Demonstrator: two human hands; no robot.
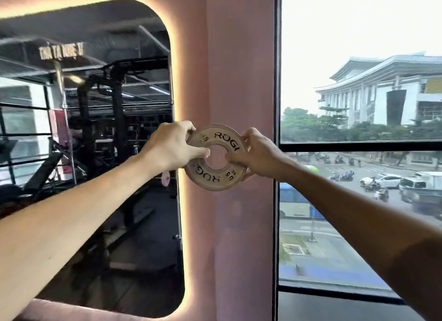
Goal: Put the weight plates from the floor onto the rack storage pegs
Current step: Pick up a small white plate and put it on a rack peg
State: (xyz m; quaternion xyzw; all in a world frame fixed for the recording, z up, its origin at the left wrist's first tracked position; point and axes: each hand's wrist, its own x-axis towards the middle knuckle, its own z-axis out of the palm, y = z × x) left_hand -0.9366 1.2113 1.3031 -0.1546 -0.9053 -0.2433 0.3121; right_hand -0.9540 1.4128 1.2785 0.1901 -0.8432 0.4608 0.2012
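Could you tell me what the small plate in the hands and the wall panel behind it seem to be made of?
Plate: probably metal with a worn, pale matte coating, given scuffed black lettering; rubber is possible. Wall panel: smooth pink matte surface, likely painted plaster or board.

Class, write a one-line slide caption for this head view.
Both hands, left and right, hold a small weight plate up.

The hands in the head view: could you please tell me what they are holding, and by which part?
Both hold one small weight plate: the left hand on its left rim, the right hand on its right rim, thumbs reaching the centre hole.
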